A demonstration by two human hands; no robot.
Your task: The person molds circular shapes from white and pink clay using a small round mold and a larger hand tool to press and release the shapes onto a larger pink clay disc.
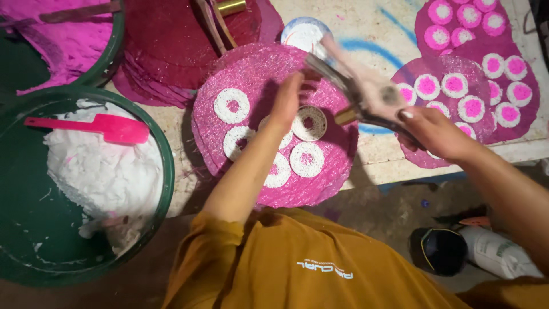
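Now our left hand rests flat on the pink mesh disc beside a round mould, gripping nothing, while our right hand clenches a blurred metal tool above the disc

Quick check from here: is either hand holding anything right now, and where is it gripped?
The right hand grips a blurred metal tool by its lower end, fingers wrapped around it. The left hand seems to hold nothing, resting by the ring mould on the pink mat.
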